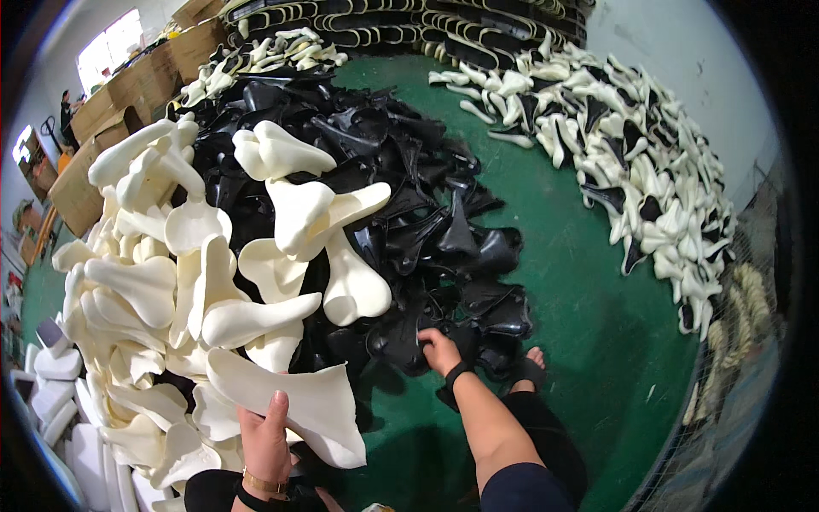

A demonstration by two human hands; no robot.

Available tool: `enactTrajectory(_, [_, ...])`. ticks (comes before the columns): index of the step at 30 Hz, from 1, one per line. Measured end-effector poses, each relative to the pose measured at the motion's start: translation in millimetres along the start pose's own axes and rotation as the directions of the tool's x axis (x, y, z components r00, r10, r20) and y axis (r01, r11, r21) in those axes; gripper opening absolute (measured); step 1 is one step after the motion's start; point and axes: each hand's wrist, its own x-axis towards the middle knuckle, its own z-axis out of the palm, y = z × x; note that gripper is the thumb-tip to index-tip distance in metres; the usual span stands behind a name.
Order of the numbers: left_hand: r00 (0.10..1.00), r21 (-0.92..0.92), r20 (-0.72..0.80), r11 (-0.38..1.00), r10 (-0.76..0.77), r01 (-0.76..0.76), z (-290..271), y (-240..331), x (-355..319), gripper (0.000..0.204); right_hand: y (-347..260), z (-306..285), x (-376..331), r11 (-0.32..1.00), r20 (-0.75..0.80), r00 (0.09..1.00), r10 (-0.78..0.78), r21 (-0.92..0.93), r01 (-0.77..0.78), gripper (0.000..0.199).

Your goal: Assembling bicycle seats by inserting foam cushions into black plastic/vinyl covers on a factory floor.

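My left hand [266, 444] grips a cream foam bicycle saddle pad [311, 408], thumb on top and the other fingers underneath. The pad's wide end points to the lower right. My right hand [440, 352] closes its fingers on the edge of a black plastic saddle shell [399, 343], at the near side of the black heap. Other black saddle shells [452, 230] lie piled on the floor beyond it. A large heap of cream foam pads [132, 290] fills the left side, and several pads, such as this one [357, 282], rest on top of the black shells.
Along the right wall lies a long pile of cream and black saddle pieces [631, 154]. Stacked racks [375, 24] stand at the back. Cardboard boxes [145, 85] line the far left, where a person [66, 113] stands. White pieces [85, 452] lie lower left on the green floor [589, 341].
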Motion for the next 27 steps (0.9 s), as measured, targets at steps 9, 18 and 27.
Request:
enactTrajectory(9, [0.996, -0.142, 0.089, 0.99, 0.003, 0.009, -11.0, 9.7, -14.8, 0.068, -226.7, -183.7, -13.2, 0.663, 0.032, 0.998, 0.05, 0.746, -0.057, 0.044])
enactTrajectory(18, [0.965, -0.325, 0.256, 0.934, -0.067, 0.151, -13.6, 26.4, -37.6, 0.041, -295.6, -213.5, -165.2, 0.125, 0.242, 0.969, -0.055, 0.964, -0.234, 0.042])
enactTrajectory(27, [0.885, -0.254, 0.375, 0.887, -0.277, 0.385, -12.7, 9.7, -37.3, 0.051, -273.1, -134.8, -219.0, 0.914, -0.171, 0.969, -0.18, 0.335, 0.229, 0.015])
